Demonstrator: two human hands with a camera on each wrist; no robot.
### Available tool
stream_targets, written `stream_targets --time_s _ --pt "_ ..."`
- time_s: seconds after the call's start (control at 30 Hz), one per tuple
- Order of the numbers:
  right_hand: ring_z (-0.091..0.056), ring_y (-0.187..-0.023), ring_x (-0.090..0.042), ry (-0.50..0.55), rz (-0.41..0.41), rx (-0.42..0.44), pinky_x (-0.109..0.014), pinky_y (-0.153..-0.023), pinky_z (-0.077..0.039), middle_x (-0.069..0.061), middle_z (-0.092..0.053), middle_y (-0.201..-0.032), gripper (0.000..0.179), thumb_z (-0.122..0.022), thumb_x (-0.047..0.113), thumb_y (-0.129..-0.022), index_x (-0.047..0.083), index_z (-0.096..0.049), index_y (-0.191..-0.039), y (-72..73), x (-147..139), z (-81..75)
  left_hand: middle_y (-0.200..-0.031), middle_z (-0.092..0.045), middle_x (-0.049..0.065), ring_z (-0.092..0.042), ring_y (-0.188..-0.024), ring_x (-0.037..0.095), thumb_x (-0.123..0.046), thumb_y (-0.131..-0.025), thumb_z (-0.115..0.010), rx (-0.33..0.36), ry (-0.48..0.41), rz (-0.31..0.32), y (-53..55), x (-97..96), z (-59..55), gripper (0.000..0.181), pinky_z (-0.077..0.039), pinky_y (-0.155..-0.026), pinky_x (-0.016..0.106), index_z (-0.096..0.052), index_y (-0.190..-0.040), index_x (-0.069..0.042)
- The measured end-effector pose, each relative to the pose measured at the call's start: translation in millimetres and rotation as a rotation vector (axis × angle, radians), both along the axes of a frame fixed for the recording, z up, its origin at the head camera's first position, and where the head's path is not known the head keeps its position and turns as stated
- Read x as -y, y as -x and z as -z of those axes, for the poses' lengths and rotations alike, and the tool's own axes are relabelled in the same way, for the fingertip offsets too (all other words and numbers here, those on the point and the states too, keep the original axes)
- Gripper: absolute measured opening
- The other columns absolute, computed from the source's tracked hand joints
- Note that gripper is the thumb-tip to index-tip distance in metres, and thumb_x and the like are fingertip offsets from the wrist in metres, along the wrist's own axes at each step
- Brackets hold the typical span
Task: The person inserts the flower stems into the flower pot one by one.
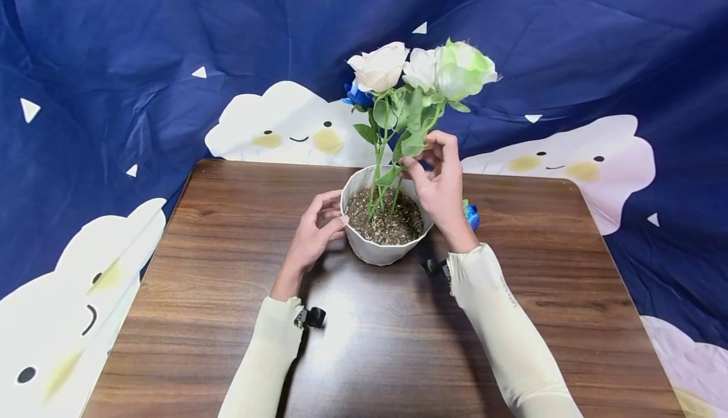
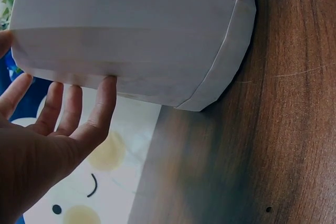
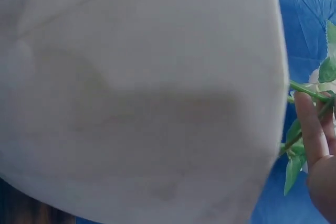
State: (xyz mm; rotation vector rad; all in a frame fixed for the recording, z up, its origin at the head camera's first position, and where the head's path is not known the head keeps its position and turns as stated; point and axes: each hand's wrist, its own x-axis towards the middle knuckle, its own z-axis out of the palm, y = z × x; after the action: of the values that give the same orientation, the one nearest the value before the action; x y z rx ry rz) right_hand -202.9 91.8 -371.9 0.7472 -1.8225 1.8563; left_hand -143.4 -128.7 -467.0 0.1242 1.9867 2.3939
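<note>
A white faceted flowerpot (image 1: 381, 253) filled with dark soil (image 1: 395, 231) stands on the table and holds several upright artificial roses. Among them are a white rose (image 1: 380, 67), a green-and-white rose (image 1: 466, 70) and a blue rose (image 1: 358, 97) behind. My left hand (image 1: 313, 231) rests its fingertips against the pot's left side, fingers spread along the wall in the left wrist view. Above the rim, my right hand (image 1: 440, 184) pinches a green rose stem among the leaves. The pot's wall (image 3: 157, 72) fills most of the right wrist view, with the stem (image 3: 310, 92) at its right edge.
A blue-and-green flower (image 1: 471, 215) lies on the brown wooden table (image 1: 540, 266) beyond my right wrist, partly hidden by it. Behind the table hangs a navy cloth (image 1: 227, 19) with smiling clouds. Small black cameras are strapped to both wrists.
</note>
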Motion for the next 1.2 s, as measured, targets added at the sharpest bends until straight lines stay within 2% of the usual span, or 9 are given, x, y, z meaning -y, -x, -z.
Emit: stream_targets --time_s 0.1,0.23,0.33,0.5,0.6,0.73,0.97,1.2 --pt "-0.068 -0.087 -0.016 -0.065 0.016 -0.043 -0.033 -0.064 -0.064 -0.013 -0.067 -0.103 0.035 -0.062 -0.017 -0.090 -0.011 -0.042 -0.119 -1.0 4 2.2 -0.130 -0.053 0.023 -0.058 -0.107 0.026 -0.002 -0.091 -0.065 -0.002 0.004 -0.001 0.3 0.9 0.9 0.056 -0.061 -0.084 0.051 -0.049 -0.144 -0.006" --pt "-0.070 -0.079 -0.024 -0.174 0.048 -0.086 -0.029 -0.061 -0.063 -0.022 -0.067 -0.096 0.033 -0.066 -0.010 -0.092 -0.007 -0.046 -0.119 -0.5 6 9.1 -0.130 -0.053 0.023 -0.058 -0.108 0.027 -0.004 -0.091 -0.066 0.000 0.006 -0.001 0.5 0.6 1.5 0.056 -0.060 -0.086 0.055 -0.050 -0.144 -0.007" --pt "-0.069 -0.076 -0.031 -0.204 0.056 -0.088 -0.029 -0.061 -0.062 -0.021 -0.068 -0.094 0.032 -0.067 -0.009 -0.092 -0.004 -0.048 -0.118 0.7 6 14.0 -0.129 -0.053 0.023 -0.058 -0.108 0.027 -0.004 -0.091 -0.066 -0.003 0.007 0.002 0.8 -0.4 2.0 0.056 -0.059 -0.086 0.057 -0.050 -0.145 -0.007" --pt "-0.071 -0.086 -0.033 -0.217 0.052 -0.066 -0.028 -0.066 -0.063 -0.021 -0.070 -0.098 0.032 -0.067 -0.010 -0.091 -0.003 -0.050 -0.117 1.3 8 17.5 -0.128 -0.053 0.022 -0.057 -0.107 0.026 -0.003 -0.091 -0.066 -0.009 0.002 -0.001 -0.1 -0.1 2.4 0.056 -0.061 -0.084 0.051 -0.050 -0.144 -0.007" --pt "-0.071 -0.090 -0.030 -0.245 0.075 -0.076 -0.019 -0.067 -0.060 -0.019 -0.070 -0.098 0.031 -0.067 -0.012 -0.090 -0.002 -0.051 -0.115 1.9 9 19.6 -0.129 -0.053 0.022 -0.058 -0.107 0.026 -0.003 -0.091 -0.065 -0.015 -0.001 0.000 -0.2 0.4 2.3 0.056 -0.061 -0.084 0.051 -0.050 -0.145 -0.006" --pt "-0.068 -0.081 -0.024 -0.272 0.099 -0.095 -0.012 -0.061 -0.051 -0.018 -0.070 -0.095 0.031 -0.067 -0.012 -0.089 -0.001 -0.052 -0.114 3.0 10 21.6 -0.128 -0.053 0.022 -0.058 -0.106 0.026 -0.002 -0.091 -0.065 -0.020 -0.004 0.000 0.8 1.1 2.6 0.056 -0.061 -0.084 0.052 -0.050 -0.144 -0.006" --pt "-0.067 -0.076 -0.023 -0.286 0.074 -0.101 -0.013 -0.060 -0.053 -0.020 -0.068 -0.090 0.031 -0.065 -0.016 -0.087 -0.001 -0.052 -0.110 4.0 12 23.2 -0.129 -0.052 0.024 -0.057 -0.106 0.026 0.000 -0.091 -0.064 -0.022 0.003 0.001 0.6 1.7 2.2 0.056 -0.062 -0.083 0.047 -0.049 -0.144 -0.005" --pt "-0.059 -0.073 -0.017 -0.337 0.057 -0.153 -0.015 -0.058 -0.048 -0.014 -0.062 -0.084 0.025 -0.066 -0.012 -0.088 0.001 -0.052 -0.105 7.0 11 23.3 -0.128 -0.053 0.023 -0.057 -0.107 0.027 0.001 -0.091 -0.064 -0.022 0.004 0.000 0.0 0.1 1.3 0.056 -0.062 -0.083 0.046 -0.049 -0.144 -0.005"
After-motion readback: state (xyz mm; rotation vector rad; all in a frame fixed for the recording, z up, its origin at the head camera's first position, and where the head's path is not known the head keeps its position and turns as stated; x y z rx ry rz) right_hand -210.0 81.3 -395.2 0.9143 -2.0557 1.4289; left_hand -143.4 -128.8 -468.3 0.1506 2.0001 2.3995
